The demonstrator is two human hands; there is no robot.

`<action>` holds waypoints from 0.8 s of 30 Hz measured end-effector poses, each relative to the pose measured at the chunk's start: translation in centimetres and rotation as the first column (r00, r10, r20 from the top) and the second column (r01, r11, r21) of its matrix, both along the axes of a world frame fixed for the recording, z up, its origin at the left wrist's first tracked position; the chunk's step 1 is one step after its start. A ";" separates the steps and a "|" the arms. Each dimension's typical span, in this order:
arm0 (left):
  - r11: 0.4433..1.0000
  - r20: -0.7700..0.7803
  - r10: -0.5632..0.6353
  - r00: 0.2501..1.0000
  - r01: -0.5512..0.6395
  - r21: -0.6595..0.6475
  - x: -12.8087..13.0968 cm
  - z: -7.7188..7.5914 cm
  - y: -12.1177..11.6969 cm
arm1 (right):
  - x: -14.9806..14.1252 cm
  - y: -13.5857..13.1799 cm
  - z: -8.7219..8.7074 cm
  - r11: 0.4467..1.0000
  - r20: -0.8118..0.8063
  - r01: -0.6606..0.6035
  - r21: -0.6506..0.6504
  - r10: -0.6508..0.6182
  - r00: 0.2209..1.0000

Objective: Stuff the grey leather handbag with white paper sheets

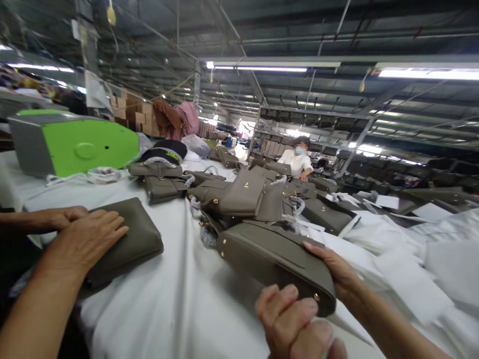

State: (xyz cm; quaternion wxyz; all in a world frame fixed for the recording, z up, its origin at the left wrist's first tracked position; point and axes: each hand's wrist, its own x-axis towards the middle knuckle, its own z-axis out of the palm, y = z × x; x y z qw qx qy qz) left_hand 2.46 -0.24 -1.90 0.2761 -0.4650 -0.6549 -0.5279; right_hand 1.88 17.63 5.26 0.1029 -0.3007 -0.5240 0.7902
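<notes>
Left hand (299,324), nearest the camera, shows curled fingers before an olive handbag (269,264); whether they grip it cannot be told. Right hand (342,271) grips the handbag's right end, fingers over its upper edge, gold studs (317,296) facing the camera. Beyond the fingertips, bags (239,194) are heaped on the white-covered desk (149,309). White sheets (415,284) lie right of the fingers; leftward, a co-worker's hands (93,237) rest on another bag (140,229).
</notes>
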 end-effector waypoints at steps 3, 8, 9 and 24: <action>0.859 0.023 0.173 0.985 -0.163 0.486 -0.2 1.5 -0.4 | 6.4 1.5 0.3 0.951 -0.031 -0.026 0.310 0.037 0.999; 0.786 0.246 -0.027 0.969 -0.131 0.604 -1.1 3.9 -0.5 | 16.8 1.0 -1.4 0.679 -0.020 0.003 0.734 0.017 1.000; 0.810 0.340 -0.056 0.939 -0.157 0.566 -1.5 3.9 -0.4 | 18.3 0.7 -2.1 0.629 -0.013 -0.010 0.778 0.032 0.999; 0.604 0.797 -0.572 0.194 0.757 0.249 -2.3 7.5 2.4 | 25.0 -0.5 -5.2 0.687 -0.238 0.180 0.704 -0.011 0.971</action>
